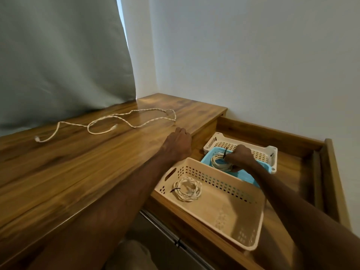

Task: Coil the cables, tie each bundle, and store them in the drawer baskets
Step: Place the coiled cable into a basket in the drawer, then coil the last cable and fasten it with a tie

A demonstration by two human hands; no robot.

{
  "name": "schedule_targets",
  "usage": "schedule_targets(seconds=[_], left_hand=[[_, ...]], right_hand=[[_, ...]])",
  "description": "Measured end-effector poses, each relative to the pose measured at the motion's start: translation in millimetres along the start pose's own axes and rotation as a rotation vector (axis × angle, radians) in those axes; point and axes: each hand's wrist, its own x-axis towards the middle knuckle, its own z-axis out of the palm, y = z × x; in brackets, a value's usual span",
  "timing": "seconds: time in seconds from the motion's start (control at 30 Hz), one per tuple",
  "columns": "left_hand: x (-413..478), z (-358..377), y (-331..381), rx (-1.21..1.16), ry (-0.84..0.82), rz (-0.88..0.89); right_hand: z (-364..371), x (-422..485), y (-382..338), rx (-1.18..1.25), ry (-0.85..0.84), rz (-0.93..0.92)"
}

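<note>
My right hand point(240, 155) grips a coiled white cable bundle point(219, 162) with a black tie, low inside the blue basket point(245, 177) in the open drawer. My left hand point(178, 143) rests on the wooden top's right edge, fingers curled over it, holding nothing that I can see. The beige basket point(229, 211) in front holds another coiled white cable point(188, 189) bound with a black tie. A loose white braided cable point(109, 121) lies uncoiled across the wooden top point(78, 162) to the left.
A white basket point(259, 151) sits behind the blue one in the drawer point(315, 172). A grey curtain hangs behind the top on the left. A white wall runs close behind the drawer.
</note>
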Motion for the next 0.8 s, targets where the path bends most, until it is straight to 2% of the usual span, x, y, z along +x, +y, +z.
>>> schedule_targets(seconds=[0.23,0.33,0.8], left_hand=[[-4,5,-7,-0.011,-0.001,-0.015],[-4,4,-8,0.000,-0.020,-0.011],[-7,4,-6,0.032,-0.022,-0.006]], right_hand=[[2,-6,0,-0.040,-0.081,0.027],[4,-7,3,-0.062,-0.058,0.020],[4,-19,-8,-0.132,0.130,-0.273]])
